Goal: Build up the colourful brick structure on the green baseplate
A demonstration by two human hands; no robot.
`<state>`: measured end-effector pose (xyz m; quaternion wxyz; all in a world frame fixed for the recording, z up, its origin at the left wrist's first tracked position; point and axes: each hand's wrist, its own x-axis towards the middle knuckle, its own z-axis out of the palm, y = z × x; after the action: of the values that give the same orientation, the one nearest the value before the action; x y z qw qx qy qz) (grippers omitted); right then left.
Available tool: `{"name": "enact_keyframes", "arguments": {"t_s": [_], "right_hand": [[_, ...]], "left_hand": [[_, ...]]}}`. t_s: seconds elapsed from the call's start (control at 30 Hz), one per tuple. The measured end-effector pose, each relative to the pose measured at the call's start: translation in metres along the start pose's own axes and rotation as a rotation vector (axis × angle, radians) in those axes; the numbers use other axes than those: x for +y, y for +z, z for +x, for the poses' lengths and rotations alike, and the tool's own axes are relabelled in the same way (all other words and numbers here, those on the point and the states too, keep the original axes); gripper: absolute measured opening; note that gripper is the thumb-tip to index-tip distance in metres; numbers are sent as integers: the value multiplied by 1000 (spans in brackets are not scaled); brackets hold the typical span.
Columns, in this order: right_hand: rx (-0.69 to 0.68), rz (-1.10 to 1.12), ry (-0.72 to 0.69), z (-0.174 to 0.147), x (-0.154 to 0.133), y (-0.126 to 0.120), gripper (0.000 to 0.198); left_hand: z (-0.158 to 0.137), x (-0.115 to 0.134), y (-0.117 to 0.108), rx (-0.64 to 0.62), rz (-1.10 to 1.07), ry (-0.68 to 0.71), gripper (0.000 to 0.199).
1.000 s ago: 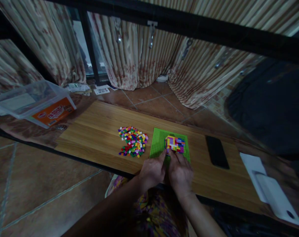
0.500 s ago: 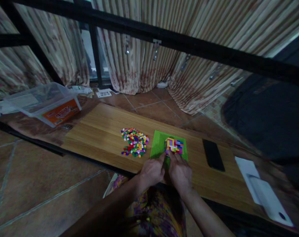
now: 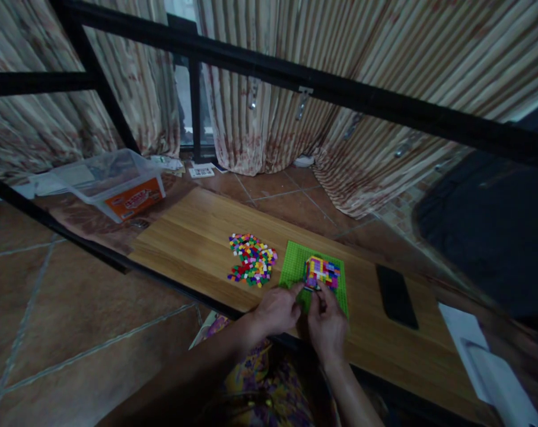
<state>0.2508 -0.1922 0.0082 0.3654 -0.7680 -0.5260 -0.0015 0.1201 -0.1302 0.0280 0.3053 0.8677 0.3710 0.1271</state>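
Note:
A colourful toy brick model (image 3: 324, 270) stands on a green studded baseplate (image 3: 294, 255). My left hand (image 3: 277, 309) is at its near left corner, index finger reaching to the model and the other fingers curled in. On the near side, my right hand (image 3: 328, 325) has its thumb and index finger bent together against the model's edge. Whether a small loose brick sits between these fingertips is too small to tell. Left of the baseplate, a loose pile of small toy bricks (image 3: 255, 261) lies on the wooden table (image 3: 193, 228).
A black phone-like slab (image 3: 397, 296) lies right of the baseplate. Beyond it are white sheets or a white object (image 3: 495, 362). A clear plastic bin (image 3: 117, 178) with an orange label stands at the far left. A dark metal bar (image 3: 269, 56) crosses above the table.
The view has shifted, so everything sits slightly lower and further right. My right hand's fingers have gone from lying forward over the model's near edge to a bent, pinched shape.

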Motion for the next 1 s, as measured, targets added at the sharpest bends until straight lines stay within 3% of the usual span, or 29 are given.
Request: {"name": "enact_keyframes", "arguments": {"t_s": [0.33,0.67,1.0], "right_hand": [[42,176,30,-14,4,7,43],[-1,231,133,-13,5,6,44],[19,233,132,-12,3,5,47]], "left_hand": [[0,-3,9,45,2,13,48],[-20,-13,11,102,-238,152,39],[-21,-14,16,155,-171,208,33]]}}
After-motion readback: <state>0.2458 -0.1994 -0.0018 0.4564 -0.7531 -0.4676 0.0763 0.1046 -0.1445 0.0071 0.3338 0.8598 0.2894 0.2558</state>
